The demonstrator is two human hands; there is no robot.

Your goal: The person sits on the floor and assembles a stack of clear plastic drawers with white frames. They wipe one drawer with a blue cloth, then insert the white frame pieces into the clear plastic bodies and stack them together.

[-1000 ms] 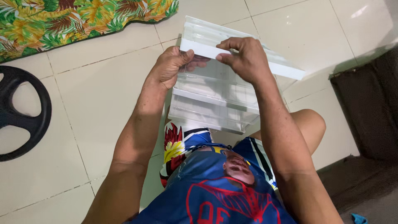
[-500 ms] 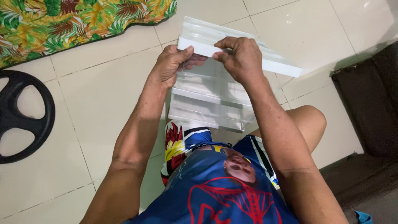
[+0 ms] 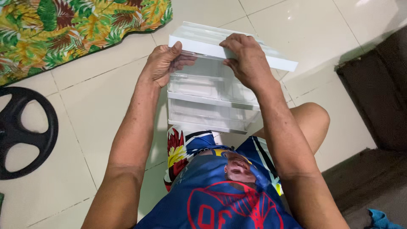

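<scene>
- Two bare hands are closed on a clear plastic drawer unit with a white top panel (image 3: pixel 212 91), which is held above the lap over the pale tiled floor (image 3: pixel 85 123).
- The left hand (image 3: pixel 163 63) is clamped on the panel's left end, thumb on top, fingers (image 3: pixel 184 63) curled underneath.
- The right hand (image 3: pixel 248 59) is wrapped over the panel's near edge, towards the middle.
- Two transparent drawers are seen below the panel, stacked.
- A black steering wheel (image 3: pixel 19 131) lies on the floor well to the left.
- A leaf-patterned green and orange cloth (image 3: pixel 63 29) is spread at the upper left.
- A dark mat (image 3: pixel 377 89) is seen at the right.
</scene>
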